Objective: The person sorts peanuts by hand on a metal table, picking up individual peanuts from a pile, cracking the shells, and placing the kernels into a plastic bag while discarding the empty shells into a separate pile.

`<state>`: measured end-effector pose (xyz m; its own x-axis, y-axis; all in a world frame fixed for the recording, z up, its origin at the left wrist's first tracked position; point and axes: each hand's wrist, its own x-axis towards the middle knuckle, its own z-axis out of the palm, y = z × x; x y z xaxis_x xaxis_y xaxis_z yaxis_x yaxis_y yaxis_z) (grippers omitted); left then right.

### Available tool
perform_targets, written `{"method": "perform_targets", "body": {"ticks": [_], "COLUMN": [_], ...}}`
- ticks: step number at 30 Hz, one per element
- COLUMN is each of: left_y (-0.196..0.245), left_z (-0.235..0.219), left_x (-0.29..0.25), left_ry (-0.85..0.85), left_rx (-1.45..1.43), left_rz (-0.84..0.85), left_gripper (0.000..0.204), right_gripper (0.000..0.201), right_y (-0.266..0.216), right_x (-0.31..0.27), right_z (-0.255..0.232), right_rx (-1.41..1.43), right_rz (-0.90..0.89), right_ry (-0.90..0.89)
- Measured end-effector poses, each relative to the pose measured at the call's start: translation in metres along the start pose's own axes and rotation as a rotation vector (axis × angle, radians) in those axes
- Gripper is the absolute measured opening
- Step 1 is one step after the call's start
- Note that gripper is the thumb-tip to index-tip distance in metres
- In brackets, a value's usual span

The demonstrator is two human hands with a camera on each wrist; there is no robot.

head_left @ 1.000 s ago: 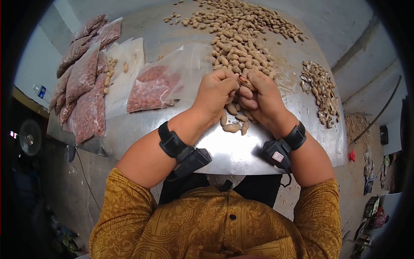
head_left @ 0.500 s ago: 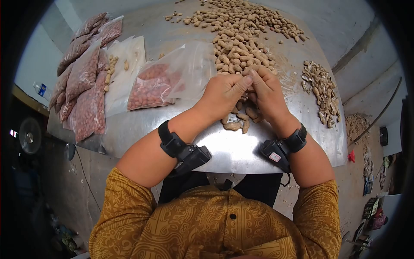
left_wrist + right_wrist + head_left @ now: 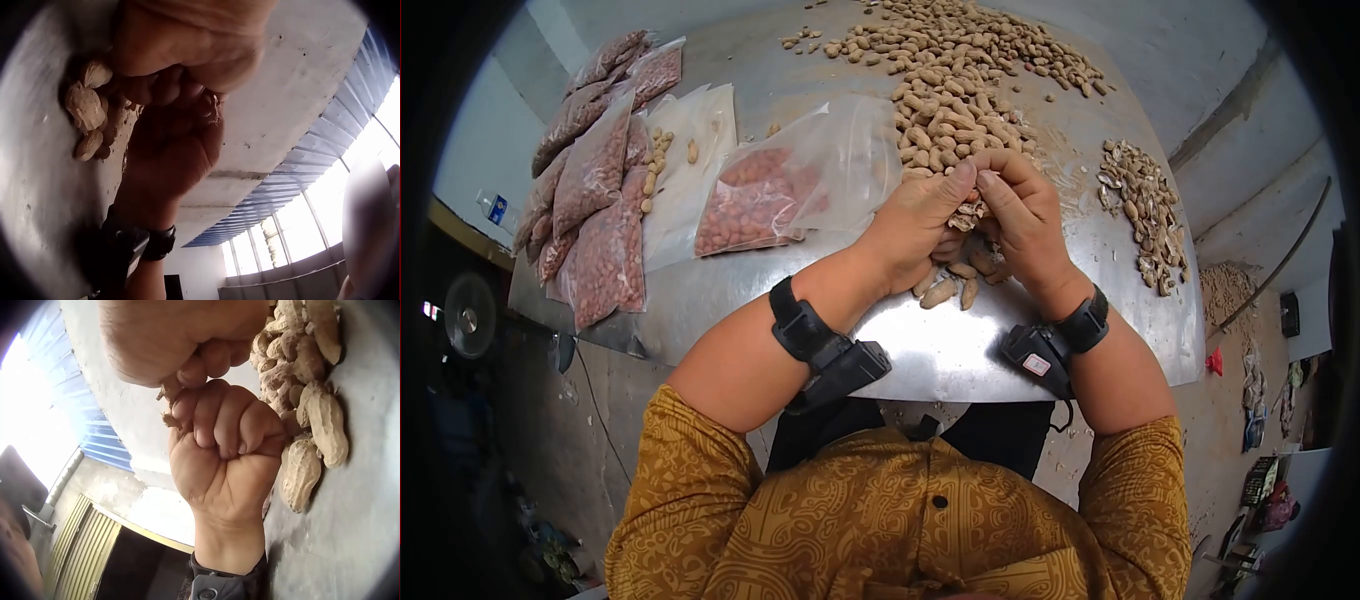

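Observation:
My left hand (image 3: 912,222) and right hand (image 3: 1030,220) meet over the near end of the peanut pile, thumbs almost touching. Between them a cracked peanut (image 3: 966,215) shows ragged, broken shell, pinched by fingers from both sides. In the right wrist view, the left hand's fingers are curled in, and torn peanut shell (image 3: 169,419) pokes out between the two hands. Most of this peanut is hidden by fingers. Just below the hands, several whole peanuts (image 3: 940,293) lie on the metal table (image 3: 920,350); the right wrist view shows these peanuts (image 3: 301,475) close beside the left hand.
A long heap of unshelled peanuts (image 3: 960,110) runs to the table's far side. Empty shells (image 3: 1140,210) lie at the right. Left of the hands rests an open plastic bag of red kernels (image 3: 750,205), with filled bags (image 3: 605,250) stacked farther left.
The peanut showed a red kernel through its split shell a second ago; now crumpled, broken shell hangs beneath the thumbs. The hands shifted slightly and stayed together.

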<state>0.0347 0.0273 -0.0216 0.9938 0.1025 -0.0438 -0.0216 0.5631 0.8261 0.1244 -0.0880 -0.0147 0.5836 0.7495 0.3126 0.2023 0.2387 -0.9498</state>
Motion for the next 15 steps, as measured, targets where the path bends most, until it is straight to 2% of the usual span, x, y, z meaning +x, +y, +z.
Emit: {"method": "perform_targets", "body": {"ticks": [6,12,15], "left_y": [-0.006,-0.006,-0.008], "left_z": [0.002,0.003,-0.005], "left_x": [0.003,0.003,0.005], "left_ry": [0.211,0.148,0.134], "left_rx": [0.045,-0.005,-0.151], "left_rz": [0.121,0.083,0.005], "left_gripper": [0.029,0.024,0.023], "right_gripper": [0.011,0.011,0.013], "right_y": [0.003,0.010,0.010], "right_x": [0.000,0.002,0.002], "right_z": [0.002,0.007,0.008], "right_rx": [-0.182,-0.221,-0.253], "right_rz": [-0.069,-0.205,-0.227], "right_ry": [0.071,0.115,0.124]}}
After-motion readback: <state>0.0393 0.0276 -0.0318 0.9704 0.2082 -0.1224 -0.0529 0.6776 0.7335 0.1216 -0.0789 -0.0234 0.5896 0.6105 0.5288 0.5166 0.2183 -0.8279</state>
